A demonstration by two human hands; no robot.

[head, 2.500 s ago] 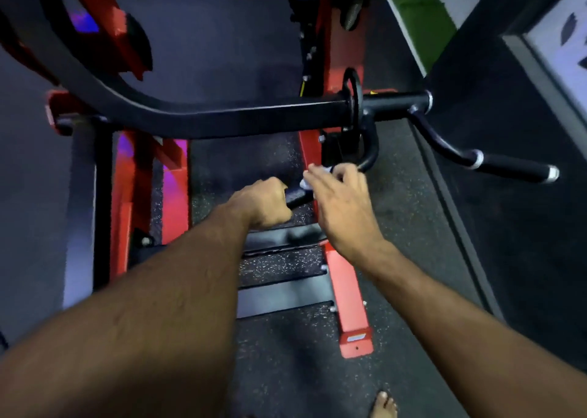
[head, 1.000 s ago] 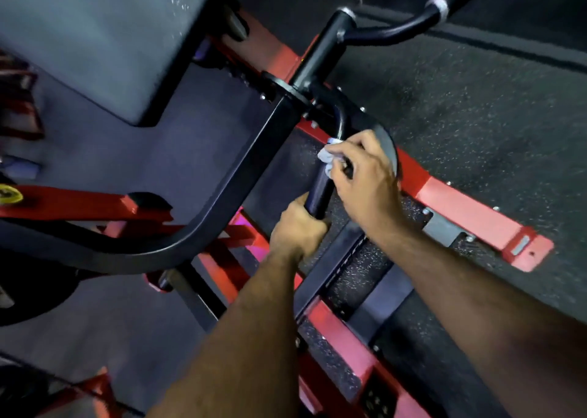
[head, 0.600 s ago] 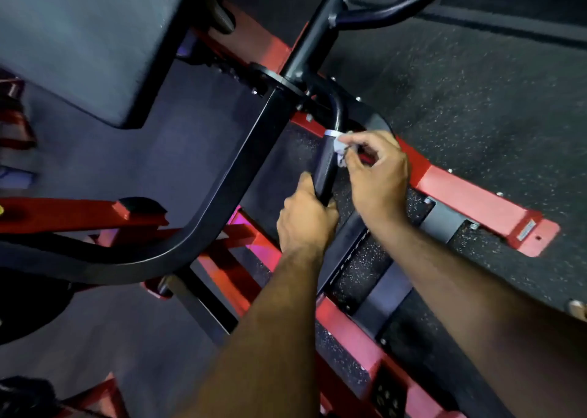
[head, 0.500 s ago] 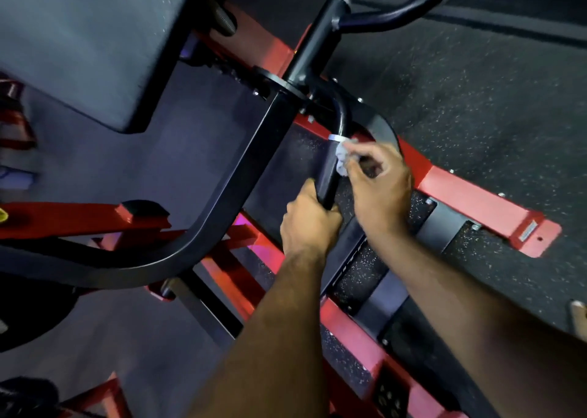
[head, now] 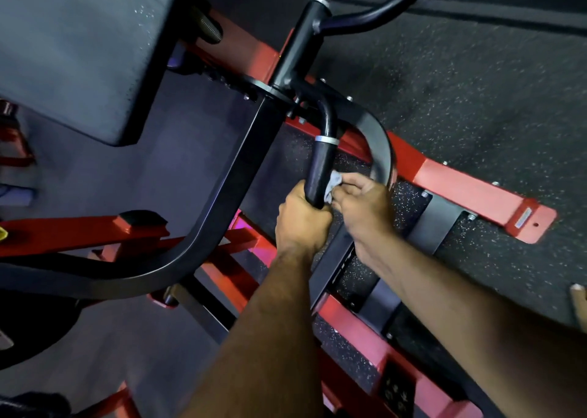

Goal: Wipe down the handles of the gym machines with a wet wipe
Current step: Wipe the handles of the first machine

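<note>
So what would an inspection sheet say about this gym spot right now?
Surface: speckled black rubber floor.
Job's things: black handle grip with a silver ring at its top; crumpled wet wipe pressed against its right side.
Clutter: nothing seen.
Hands: left hand grips the handle's lower end; right hand pinches the wipe.
Cables: nothing seen.
Surroundings: red machine frame, curved black arm, grey pad, second handle at top.
</note>
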